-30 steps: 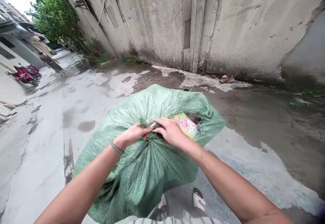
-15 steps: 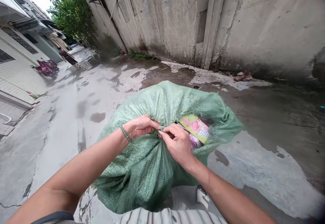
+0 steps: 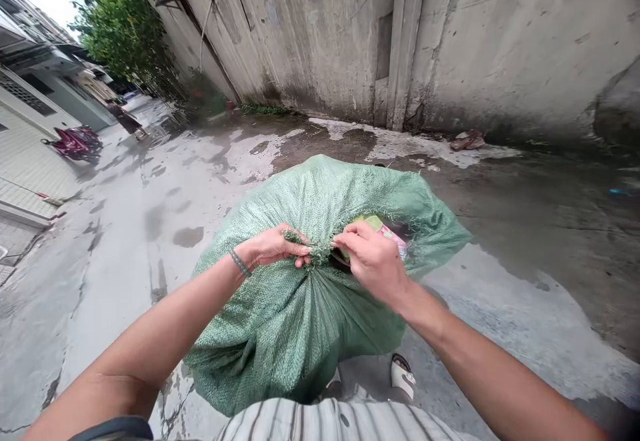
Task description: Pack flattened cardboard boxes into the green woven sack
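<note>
A big green woven sack (image 3: 300, 321) stands full on the wet concrete right in front of me. Its frayed mouth is bunched together at the top middle. My left hand (image 3: 273, 247) pinches the gathered edge from the left, a bracelet on its wrist. My right hand (image 3: 373, 261) is closed on the sack's edge from the right. Behind my right hand a pink and green packet (image 3: 387, 229) shows through the open part of the mouth.
A stained concrete wall (image 3: 450, 41) runs across the back. The alley ground (image 3: 125, 227) is wet with puddles. A covered red motorbike (image 3: 75, 144) stands far left, a green tree (image 3: 120, 27) beyond it. My sandalled foot (image 3: 403, 374) is under the sack.
My right hand has moved up and over the packet, gripping the sack's edge and covering most of the opening. My left hand keeps its pinch. The view has shifted slightly.
</note>
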`<move>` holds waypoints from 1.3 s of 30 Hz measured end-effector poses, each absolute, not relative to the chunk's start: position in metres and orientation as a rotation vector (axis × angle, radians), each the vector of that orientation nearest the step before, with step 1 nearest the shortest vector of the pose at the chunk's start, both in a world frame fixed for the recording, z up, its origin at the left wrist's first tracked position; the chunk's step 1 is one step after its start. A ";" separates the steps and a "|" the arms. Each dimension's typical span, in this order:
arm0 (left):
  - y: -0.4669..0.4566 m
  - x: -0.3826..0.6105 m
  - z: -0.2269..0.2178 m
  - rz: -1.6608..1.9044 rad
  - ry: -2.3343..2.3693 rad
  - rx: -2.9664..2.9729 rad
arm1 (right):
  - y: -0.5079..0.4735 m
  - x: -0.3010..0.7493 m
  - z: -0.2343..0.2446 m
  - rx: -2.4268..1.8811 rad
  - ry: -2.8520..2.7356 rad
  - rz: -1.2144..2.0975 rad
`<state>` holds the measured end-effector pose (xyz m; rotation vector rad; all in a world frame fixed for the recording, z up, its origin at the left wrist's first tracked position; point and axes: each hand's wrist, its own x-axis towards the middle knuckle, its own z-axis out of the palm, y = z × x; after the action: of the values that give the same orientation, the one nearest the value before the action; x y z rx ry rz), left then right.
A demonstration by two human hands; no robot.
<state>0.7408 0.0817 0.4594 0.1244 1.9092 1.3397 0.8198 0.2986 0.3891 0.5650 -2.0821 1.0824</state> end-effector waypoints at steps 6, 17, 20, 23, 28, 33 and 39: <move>0.086 0.739 0.457 1.400 1.902 0.191 | 0.297 0.744 0.419 0.309 -2.107 1.217; 0.093 0.751 0.448 1.730 1.937 -0.017 | 0.268 0.809 0.385 0.440 -2.117 1.303; 0.094 0.749 0.454 1.626 1.857 0.111 | 0.263 0.811 0.388 0.435 -2.052 1.270; 0.093 0.749 0.458 1.558 1.814 0.113 | 0.260 0.824 0.384 0.569 -1.995 0.999; 0.094 0.768 0.464 1.427 2.092 0.212 | 0.259 0.849 0.373 0.759 -2.029 0.879; 0.089 0.784 0.457 0.827 2.810 1.178 | 0.267 0.812 0.396 0.596 -1.965 1.480; 0.084 0.765 0.427 0.327 3.241 1.868 | 0.268 0.757 0.390 0.658 -2.416 1.905</move>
<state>0.7654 0.0845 0.4267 1.8678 3.2413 0.3269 0.7572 0.2683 0.3899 0.6577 -2.4158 1.9047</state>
